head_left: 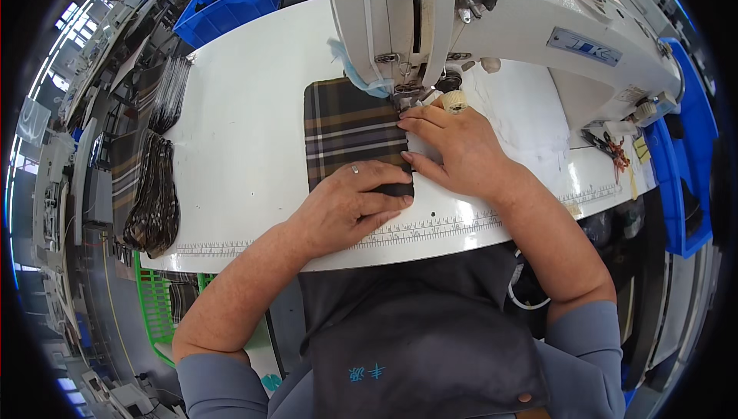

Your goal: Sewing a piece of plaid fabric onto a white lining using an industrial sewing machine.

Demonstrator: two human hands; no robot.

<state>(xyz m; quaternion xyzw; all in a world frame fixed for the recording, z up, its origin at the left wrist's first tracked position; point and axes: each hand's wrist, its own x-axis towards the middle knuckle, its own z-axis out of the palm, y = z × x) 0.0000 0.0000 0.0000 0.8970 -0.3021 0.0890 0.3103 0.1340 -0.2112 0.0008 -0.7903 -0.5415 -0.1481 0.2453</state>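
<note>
Plaid cloth [350, 131] lies mid-surface, far right corner under sewing machine [430, 11] needle. Your left hand [346, 204] flat, fingers spread, pressing cloth's near edge; your right hand [453, 150] flat, fingertips steadying right edge. Seam looks barely begun; most of edge unsewn. Stack of plaid pieces [154, 196] waits at left edge.

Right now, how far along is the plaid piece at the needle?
Done: plaid piece lies flat under the sewing machine head. In hand: left hand presses its near edge, right hand guides the right edge at the needle. Left: stacked plaid pieces wait at table's left.
</note>
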